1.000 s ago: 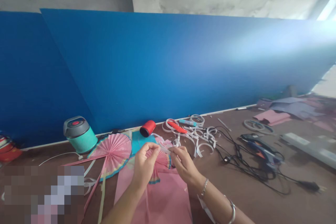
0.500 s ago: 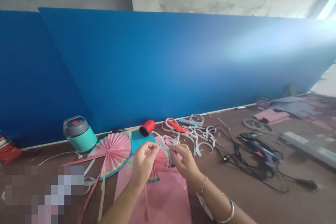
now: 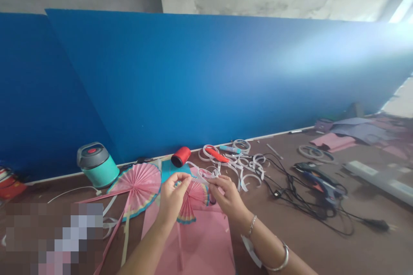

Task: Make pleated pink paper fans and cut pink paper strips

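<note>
Between my two hands runs a thin curled white strip (image 3: 202,177), held over a pink sheet (image 3: 206,240). My left hand (image 3: 174,193) pinches its left end between thumb and fingertips. Closed on the strip's other side is my right hand (image 3: 227,195), with the fingers bent round it. Just behind and below the hands lies a small pleated pink fan (image 3: 193,200) with a blue and yellow edge. A larger pleated pink fan (image 3: 137,184) rests to the left of my left hand.
Several curled white strips (image 3: 245,165), a red pen-like object (image 3: 217,154) and a red cylinder (image 3: 181,157) lie behind the hands. At the left stands a teal container (image 3: 101,172). Black cables (image 3: 290,184) and a glue gun (image 3: 322,189) lie on the right.
My left hand has moved slightly left, away from my right hand. The white strip now stretches straighter between them. My right hand has hardly moved.
</note>
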